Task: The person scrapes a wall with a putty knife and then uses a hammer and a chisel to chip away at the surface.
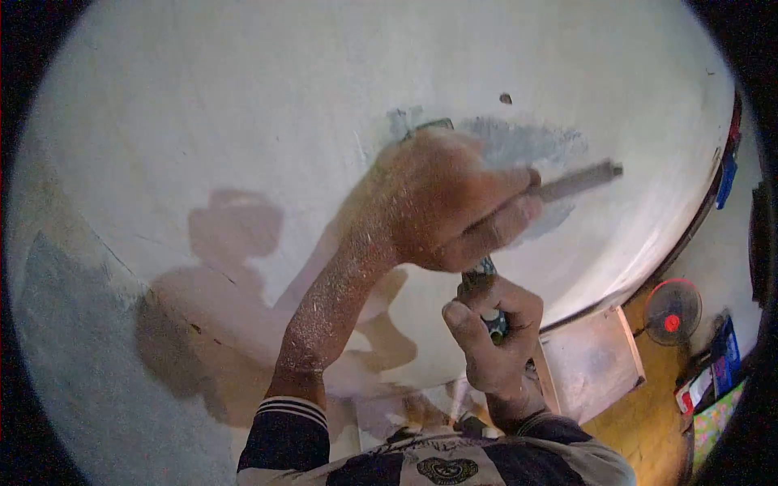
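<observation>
My left hand [442, 202], dusted with pale powder up the forearm, is stretched up against the white wall [308, 97]. Its fingers are closed around a long grey bar-shaped tool [579, 180], blurred, whose narrow tip points right. Past the knuckles a thin dark edge [438, 125] shows at the wall, beside a rough grey patch [527, 142]. Lower down, my right hand [498, 336] is closed around a dark, green-patterned handle [480, 271]. The handle's upper end disappears behind my left hand.
A small hole [506, 99] marks the wall above the patch. More bare grey surface [61, 324] lies at lower left, with a crack nearby. At right are a pale board or box [596, 364], a red-centred fan [673, 320] and a blue item [728, 348] on the floor.
</observation>
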